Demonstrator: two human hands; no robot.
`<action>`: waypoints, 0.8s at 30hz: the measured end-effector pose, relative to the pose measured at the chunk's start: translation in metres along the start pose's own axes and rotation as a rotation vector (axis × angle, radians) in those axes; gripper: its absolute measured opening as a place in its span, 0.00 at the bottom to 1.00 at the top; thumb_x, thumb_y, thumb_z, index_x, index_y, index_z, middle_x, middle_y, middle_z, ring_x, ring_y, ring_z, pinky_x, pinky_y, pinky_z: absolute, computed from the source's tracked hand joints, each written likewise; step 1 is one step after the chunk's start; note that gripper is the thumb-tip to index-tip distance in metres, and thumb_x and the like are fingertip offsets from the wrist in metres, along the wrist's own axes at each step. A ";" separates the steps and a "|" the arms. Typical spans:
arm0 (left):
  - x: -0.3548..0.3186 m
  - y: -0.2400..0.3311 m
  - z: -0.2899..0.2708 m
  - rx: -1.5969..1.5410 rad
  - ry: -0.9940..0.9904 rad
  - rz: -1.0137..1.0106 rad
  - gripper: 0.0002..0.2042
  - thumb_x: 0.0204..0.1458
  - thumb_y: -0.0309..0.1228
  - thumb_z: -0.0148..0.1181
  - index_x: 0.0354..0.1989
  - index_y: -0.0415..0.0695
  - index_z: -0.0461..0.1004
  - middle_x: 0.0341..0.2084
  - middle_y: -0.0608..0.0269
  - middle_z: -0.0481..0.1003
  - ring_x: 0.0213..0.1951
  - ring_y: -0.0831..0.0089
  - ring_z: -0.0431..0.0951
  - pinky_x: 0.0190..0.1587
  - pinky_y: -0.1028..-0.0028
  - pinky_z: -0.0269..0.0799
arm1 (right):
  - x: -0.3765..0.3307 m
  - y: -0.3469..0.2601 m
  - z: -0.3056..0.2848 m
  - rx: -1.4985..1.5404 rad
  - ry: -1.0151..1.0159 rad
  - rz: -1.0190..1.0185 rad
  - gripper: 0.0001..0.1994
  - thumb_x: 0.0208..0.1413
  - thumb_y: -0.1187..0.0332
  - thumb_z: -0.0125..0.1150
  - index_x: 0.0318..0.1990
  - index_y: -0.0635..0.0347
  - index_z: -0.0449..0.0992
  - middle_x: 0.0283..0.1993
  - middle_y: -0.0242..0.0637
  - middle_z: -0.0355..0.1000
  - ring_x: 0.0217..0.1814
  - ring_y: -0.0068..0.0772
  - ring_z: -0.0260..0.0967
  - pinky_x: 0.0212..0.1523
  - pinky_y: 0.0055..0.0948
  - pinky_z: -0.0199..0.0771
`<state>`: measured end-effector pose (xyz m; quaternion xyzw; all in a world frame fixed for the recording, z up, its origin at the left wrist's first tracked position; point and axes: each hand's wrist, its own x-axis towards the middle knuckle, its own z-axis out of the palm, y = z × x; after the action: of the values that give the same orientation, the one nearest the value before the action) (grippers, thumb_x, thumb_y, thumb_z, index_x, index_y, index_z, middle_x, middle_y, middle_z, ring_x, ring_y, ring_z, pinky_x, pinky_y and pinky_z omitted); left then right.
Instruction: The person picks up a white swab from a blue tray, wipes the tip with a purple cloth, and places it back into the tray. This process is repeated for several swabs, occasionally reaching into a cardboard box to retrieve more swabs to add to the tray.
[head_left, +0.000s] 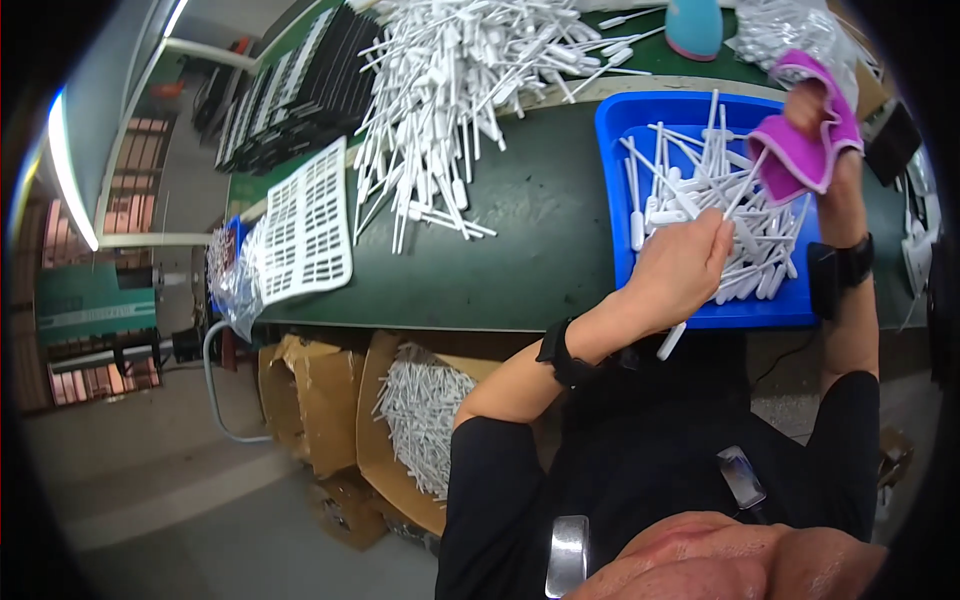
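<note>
My left hand (675, 268) is closed around a white plastic stick (672, 342) with a wider, flattened end. That wide end sticks out below my hand, and the thin shaft slants up toward the cloth. My right hand (806, 108) grips a magenta cloth (793, 160) with a pale edge, which wraps part of the fingers. The shaft's tip meets the cloth's lower left edge; whether the cloth closes round it is hidden. Both hands are over a blue tray (608, 150) holding many similar white sticks (765, 245).
A big heap of white sticks (450, 80) lies on the green table (480, 280). Left of it are a white perforated basket (305, 225) and stacked black trays (300, 85). A blue bottle (693, 28) stands behind the tray. Below, a cardboard box (375, 440) holds more sticks.
</note>
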<state>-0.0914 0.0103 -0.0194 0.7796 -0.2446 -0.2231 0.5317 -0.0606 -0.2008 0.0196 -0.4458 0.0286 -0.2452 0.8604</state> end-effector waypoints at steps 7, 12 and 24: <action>-0.015 0.000 -0.039 0.599 0.625 0.303 0.13 0.54 0.39 0.56 0.39 0.43 0.73 0.27 0.54 0.76 0.27 0.55 0.77 0.28 0.62 0.71 | 0.046 0.005 -0.047 0.708 -0.468 0.517 0.12 0.58 0.71 0.54 0.25 0.58 0.59 0.23 0.28 0.53 0.22 0.21 0.47 0.29 0.19 0.56; -0.038 -0.058 -0.140 1.060 0.834 -0.286 0.14 0.52 0.43 0.59 0.28 0.44 0.76 0.26 0.56 0.76 0.31 0.56 0.77 0.30 0.60 0.70 | 0.024 0.017 -0.031 0.704 -0.416 0.615 0.08 0.59 0.73 0.51 0.29 0.59 0.61 0.24 0.28 0.52 0.23 0.20 0.47 0.27 0.19 0.54; -0.071 -0.083 -0.170 0.883 0.650 -0.489 0.18 0.50 0.42 0.61 0.40 0.40 0.74 0.28 0.54 0.77 0.32 0.61 0.78 0.32 0.66 0.70 | 0.008 0.027 -0.015 0.624 -0.356 0.717 0.08 0.61 0.70 0.48 0.30 0.60 0.62 0.24 0.27 0.53 0.23 0.20 0.47 0.26 0.19 0.53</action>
<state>-0.0315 0.2022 -0.0341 0.9886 0.0475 0.0336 0.1386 -0.0470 -0.2021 -0.0091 -0.1647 -0.0418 0.1485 0.9742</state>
